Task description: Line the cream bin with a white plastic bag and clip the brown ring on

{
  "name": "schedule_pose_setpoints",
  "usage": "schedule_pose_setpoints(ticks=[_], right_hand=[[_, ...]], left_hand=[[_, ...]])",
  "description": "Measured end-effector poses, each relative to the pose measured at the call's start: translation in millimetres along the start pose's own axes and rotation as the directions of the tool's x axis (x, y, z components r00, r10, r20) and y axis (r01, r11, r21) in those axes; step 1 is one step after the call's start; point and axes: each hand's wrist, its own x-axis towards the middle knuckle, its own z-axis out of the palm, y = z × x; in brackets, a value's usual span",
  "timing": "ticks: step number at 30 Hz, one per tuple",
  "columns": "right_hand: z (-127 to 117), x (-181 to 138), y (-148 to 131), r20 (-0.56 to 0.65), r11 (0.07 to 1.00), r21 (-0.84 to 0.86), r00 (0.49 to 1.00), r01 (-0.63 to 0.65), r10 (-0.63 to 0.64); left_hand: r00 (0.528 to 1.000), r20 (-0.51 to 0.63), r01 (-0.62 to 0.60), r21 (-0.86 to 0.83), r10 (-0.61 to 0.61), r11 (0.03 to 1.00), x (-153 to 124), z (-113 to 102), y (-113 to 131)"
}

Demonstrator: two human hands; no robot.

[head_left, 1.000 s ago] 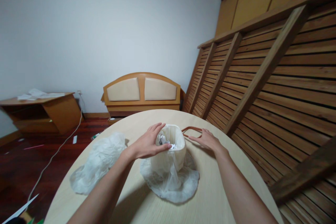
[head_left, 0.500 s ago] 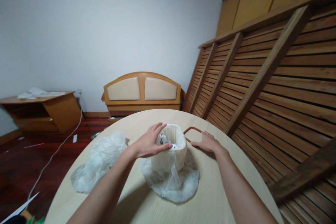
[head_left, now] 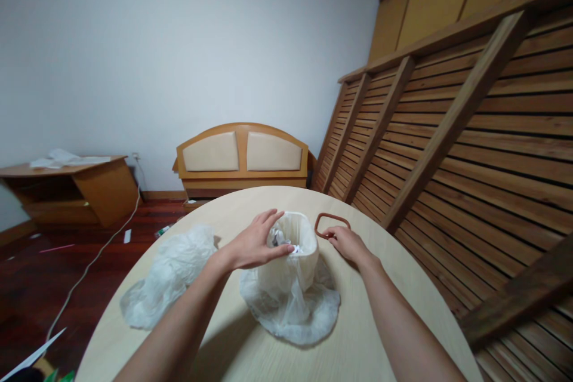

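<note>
A small waste bin [head_left: 307, 274] lined with a whitish plastic bag stands upright on the round table, the bag's loose edge spread about its base. Crumpled paper [head_left: 280, 237] lies inside it. My left hand [head_left: 254, 242] grips the bin's rim from the left, fingers at the far side and thumb at the near side. To the right of the bin, my right hand [head_left: 347, 243] is closed on the near edge of a brown, rounded rectangular ring [head_left: 333, 215], which looks like the bin's rim ring. Its fingertips are partly hidden.
A crumpled whitish plastic bag [head_left: 179, 268] lies on the left of the round table [head_left: 380, 310]. Slatted wooden boards [head_left: 447, 149] lean close on the right. Beyond the table are a headboard [head_left: 242, 149] and a low cabinet [head_left: 98, 191]; a cable [head_left: 98, 256] crosses the floor.
My right hand has drawn in its spread fingers and closed on the ring's near edge. The ring has shifted and turned slightly. My left hand stays on the bin.
</note>
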Motion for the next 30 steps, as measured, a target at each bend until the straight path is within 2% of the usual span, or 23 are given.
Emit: schedule_pose_setpoints(ticks=[8,11,14,16,20,22,23,27,30], right_hand=[[2,-3,24,-0.162,0.982,-0.03,0.971,-0.186,0.179],[-3,-3,20,-0.188,0.982,0.007,0.964,-0.191,0.189],[-19,1,5,-0.226,0.987,0.069,0.961,-0.145,0.157],[-37,4,-12,-0.242,0.991,0.122,0.966,-0.061,0.089],[-75,-7,-57,-0.221,0.957,0.223,0.966,0.183,-0.133],[-91,-22,-81,-0.203,0.872,0.311,0.922,0.379,-0.329],[-97,-30,-92,-0.179,0.841,0.32,0.9,0.435,-0.397],[-109,-55,-124,-0.1,0.787,0.262,0.827,0.558,-0.553],[-106,-58,-130,-0.059,0.783,0.175,0.8,0.597,-0.597]], left_hand=[[1.0,0.003,0.008,0.011,-0.008,1.0,0,1,0],[1.0,-0.027,-0.006,-0.002,0.006,1.0,1,4,-3],[0.999,-0.046,-0.012,-0.005,0.012,1.0,2,7,-3],[0.998,-0.055,-0.007,0.003,0.008,1.0,3,8,-1],[0.995,-0.101,0.023,0.048,-0.018,0.999,5,12,3],[0.991,-0.133,0.033,0.086,-0.021,0.996,6,15,4],[0.988,-0.151,0.037,0.108,-0.02,0.993,7,17,4],[0.964,-0.266,0.041,0.191,0.012,0.981,9,22,3],[0.945,-0.319,-0.003,0.217,0.074,0.976,9,19,7]])
